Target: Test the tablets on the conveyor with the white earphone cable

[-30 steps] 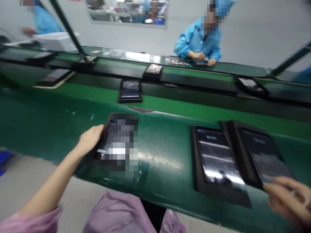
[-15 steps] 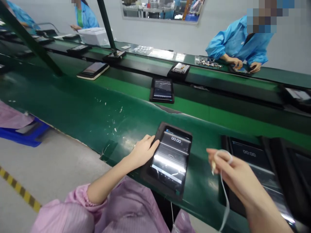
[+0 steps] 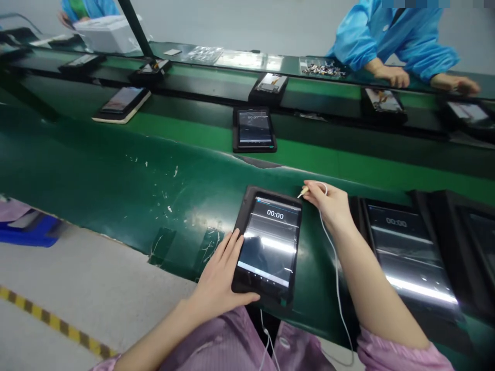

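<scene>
A tablet (image 3: 270, 242) in a black holder lies on the green bench in front of me, its lit screen showing 00:00. My left hand (image 3: 218, 278) holds its lower left corner, fingers along the left edge and thumb at the bottom edge. Between the fingertips of my right hand (image 3: 328, 206) is a cream-coloured headphone plug (image 3: 304, 191) with a metal tip. That tip points at the tablet's upper right corner; whether it touches I cannot tell. From the plug a thin white cable (image 3: 335, 263) runs down past the bench edge.
On the right, another tablet (image 3: 406, 247) showing 00:00 lies beside black holders. Across the green line stand another tablet (image 3: 254, 129), a tablet on a pale-edged block (image 3: 121, 100) and opened devices (image 3: 270, 85). A co-worker's hands (image 3: 390, 74) are at the far bench, near a small-parts tray (image 3: 323, 67).
My right hand has moved left and forward, bringing the plug to the tablet's upper right corner. My left hand has slid down to the lower left corner. The view has tilted down.
</scene>
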Action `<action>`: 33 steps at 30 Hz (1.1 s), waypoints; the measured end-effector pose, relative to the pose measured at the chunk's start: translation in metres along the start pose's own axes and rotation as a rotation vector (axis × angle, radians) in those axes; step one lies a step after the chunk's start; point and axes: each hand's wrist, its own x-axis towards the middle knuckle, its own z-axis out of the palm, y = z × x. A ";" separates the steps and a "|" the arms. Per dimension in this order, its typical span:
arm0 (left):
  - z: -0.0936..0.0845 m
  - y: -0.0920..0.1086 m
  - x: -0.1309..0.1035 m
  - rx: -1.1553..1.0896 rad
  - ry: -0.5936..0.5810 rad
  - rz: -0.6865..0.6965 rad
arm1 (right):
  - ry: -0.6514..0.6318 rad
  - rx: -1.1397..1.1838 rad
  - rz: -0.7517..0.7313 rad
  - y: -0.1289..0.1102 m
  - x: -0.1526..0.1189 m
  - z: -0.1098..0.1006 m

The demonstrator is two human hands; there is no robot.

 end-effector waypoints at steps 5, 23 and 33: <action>-0.001 0.008 0.005 0.028 0.003 -0.054 | -0.126 -0.046 0.009 0.001 0.015 0.016; 0.001 0.007 0.006 0.061 0.026 -0.051 | -0.250 -0.162 0.099 -0.006 0.023 0.022; 0.003 0.007 0.006 0.039 0.011 -0.082 | -0.290 -0.236 0.071 -0.005 0.024 0.021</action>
